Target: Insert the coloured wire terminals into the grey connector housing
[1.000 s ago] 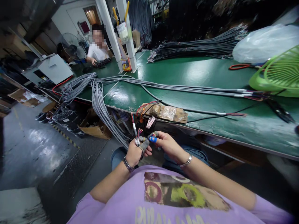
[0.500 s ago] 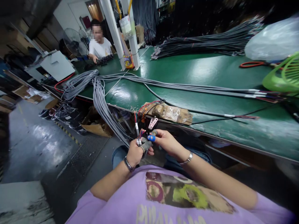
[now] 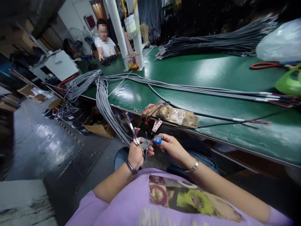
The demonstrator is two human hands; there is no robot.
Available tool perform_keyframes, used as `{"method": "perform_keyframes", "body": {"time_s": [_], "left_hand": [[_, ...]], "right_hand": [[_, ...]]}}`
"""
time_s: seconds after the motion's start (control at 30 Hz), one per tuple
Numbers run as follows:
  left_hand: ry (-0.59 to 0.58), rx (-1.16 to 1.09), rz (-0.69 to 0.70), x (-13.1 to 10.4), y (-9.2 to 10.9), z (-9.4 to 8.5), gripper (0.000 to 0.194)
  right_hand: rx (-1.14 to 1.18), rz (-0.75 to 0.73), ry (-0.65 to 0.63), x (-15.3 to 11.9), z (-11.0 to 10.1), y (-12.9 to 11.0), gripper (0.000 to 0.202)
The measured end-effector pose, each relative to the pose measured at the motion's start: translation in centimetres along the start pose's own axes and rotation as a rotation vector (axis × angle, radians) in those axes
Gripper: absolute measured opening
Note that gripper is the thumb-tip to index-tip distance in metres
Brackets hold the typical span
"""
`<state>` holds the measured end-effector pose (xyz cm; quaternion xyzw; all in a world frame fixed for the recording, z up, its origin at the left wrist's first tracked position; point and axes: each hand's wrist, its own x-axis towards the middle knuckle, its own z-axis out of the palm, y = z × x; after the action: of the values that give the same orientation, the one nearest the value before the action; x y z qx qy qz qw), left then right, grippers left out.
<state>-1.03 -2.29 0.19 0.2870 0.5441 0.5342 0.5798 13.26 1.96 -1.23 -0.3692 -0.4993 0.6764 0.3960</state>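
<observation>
My left hand (image 3: 138, 152) is closed around several grey cables (image 3: 113, 116) near their ends. White-banded ends with thin coloured wires (image 3: 136, 133) stick up above the fist. Grey coverings wrap some of the left fingers. Just to the right, my right hand (image 3: 172, 149) pinches thin wires (image 3: 152, 140) between thumb and forefinger, close to the left fingertips. A blue covering sits on the right thumb and a grey one on the forefinger. Above the hands, a pink clip (image 3: 156, 125) hangs at the table's edge. The exact wires in the pinch are partly hidden.
A wooden block (image 3: 174, 116) with wires lies along the edge of the green table (image 3: 207, 72). Grey cables stretch across it, and a dark cable bundle (image 3: 211, 44) lies behind. A co-worker (image 3: 105, 45) sits at the far left beyond white posts (image 3: 138, 47).
My right hand has shifted slightly, and thin wires now show stretched between the two hands. The cable ends in my left hand lean more to the left. The camera view has turned a little.
</observation>
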Motion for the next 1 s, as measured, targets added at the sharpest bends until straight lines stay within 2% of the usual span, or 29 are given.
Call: {"method": "perform_keyframes", "body": {"time_s": [0.33,0.63,0.73,0.87,0.93,1.0], "left_hand": [[-0.05,0.075,-0.038,-0.2,-1.0,-0.1,0.031],[-0.032,0.06,0.049,-0.2,-1.0,0.0,0.035],[-0.066,0.092,0.005,-0.3,-0.8,0.2,0.035],[-0.186,0.22,-0.092,-0.5,-0.7,0.2,0.034],[-0.197,0.23,-0.085,-0.5,-0.7,0.2,0.033],[-0.173,0.195,-0.066,-0.6,-0.6,0.1,0.033]], "right_hand": [[0.03,0.034,-0.134,0.5,1.3,-1.5,0.04],[0.014,0.009,-0.031,0.3,1.2,-0.7,0.039],[0.017,0.011,-0.035,0.2,1.2,-0.4,0.037],[-0.157,-0.032,0.013,0.5,1.2,0.3,0.033],[-0.194,-0.038,0.068,0.7,1.1,0.7,0.034],[-0.134,-0.02,0.131,0.9,1.0,1.0,0.036]]}}
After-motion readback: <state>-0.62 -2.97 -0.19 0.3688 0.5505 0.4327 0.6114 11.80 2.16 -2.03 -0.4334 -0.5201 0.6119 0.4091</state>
